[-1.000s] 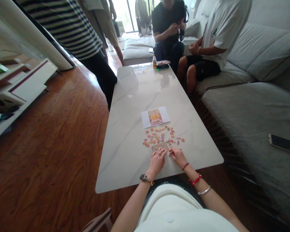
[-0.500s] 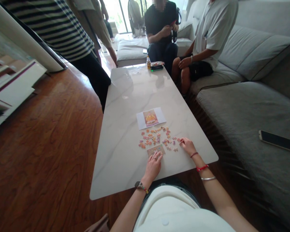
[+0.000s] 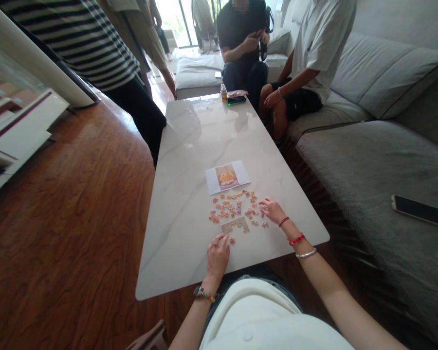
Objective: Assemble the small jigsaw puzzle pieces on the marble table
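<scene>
A partly joined jigsaw puzzle (image 3: 226, 227) lies near the table's front edge, its right side uneven. My left hand (image 3: 217, 255) is at its lower left corner, fingers loosely bent and apart, with nothing visible in them. One loose pink puzzle piece (image 3: 232, 240) lies just below the puzzle, right of those fingertips. Behind the puzzle spread several loose puzzle pieces (image 3: 224, 214) in orange, pink and purple. Over the right-hand pieces reaches my right hand (image 3: 273, 211), fingers spread and pointing left; its fingertips cover some pieces.
A creased picture sheet (image 3: 228, 177) lies behind the pieces on the white marbled table (image 3: 190, 233). A bottle (image 3: 224, 91) and a phone (image 3: 236, 100) stand at the far end. People sit on the grey sofa (image 3: 372, 165); another phone (image 3: 420, 210) rests there. A striped-shirt person stands left.
My left hand has slid left and down off the puzzle, uncovering it and the loose pink piece. My right hand has shifted left over the pieces.
</scene>
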`<state>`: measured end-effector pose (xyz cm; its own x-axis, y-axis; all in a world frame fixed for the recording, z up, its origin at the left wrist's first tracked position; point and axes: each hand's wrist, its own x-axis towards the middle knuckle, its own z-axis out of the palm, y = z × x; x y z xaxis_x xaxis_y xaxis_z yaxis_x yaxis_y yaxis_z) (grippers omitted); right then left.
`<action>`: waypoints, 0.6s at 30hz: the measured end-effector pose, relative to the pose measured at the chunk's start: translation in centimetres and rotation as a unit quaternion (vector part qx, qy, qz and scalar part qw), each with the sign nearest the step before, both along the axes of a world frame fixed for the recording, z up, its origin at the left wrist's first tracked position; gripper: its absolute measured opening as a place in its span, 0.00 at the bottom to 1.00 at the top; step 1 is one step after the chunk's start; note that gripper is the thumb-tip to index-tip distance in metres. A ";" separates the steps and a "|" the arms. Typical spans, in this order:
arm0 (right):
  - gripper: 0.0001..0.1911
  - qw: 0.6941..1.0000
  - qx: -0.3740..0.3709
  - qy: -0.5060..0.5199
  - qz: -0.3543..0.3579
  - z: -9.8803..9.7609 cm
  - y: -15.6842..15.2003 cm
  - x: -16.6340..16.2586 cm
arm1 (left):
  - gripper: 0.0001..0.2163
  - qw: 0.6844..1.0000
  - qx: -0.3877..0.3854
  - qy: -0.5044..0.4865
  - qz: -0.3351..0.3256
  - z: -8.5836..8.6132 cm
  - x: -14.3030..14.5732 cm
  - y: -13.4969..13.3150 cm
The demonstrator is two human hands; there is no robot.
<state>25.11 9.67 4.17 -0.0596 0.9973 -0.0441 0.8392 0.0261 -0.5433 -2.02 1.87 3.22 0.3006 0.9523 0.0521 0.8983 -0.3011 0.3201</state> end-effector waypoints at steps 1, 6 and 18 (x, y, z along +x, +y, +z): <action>0.09 1.000 -0.010 -0.010 0.021 0.0 0.1 -0.5 | 0.13 1.000 -0.005 0.004 0.018 0.0 -0.4 -0.2; 0.06 0.994 -0.056 -0.087 0.027 -0.2 0.2 -2.5 | 0.11 0.999 -0.022 -0.013 0.025 0.1 -1.2 -0.5; 0.14 0.994 -0.055 -0.085 0.029 0.0 0.7 -3.7 | 0.13 0.998 0.016 0.004 -0.065 -0.7 1.1 -0.8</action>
<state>21.40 10.38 4.17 -0.0987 0.9810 -0.1672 0.9182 0.0250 -0.3954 -0.90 1.10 2.53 0.4211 0.9035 0.0799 0.8539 -0.4246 0.3009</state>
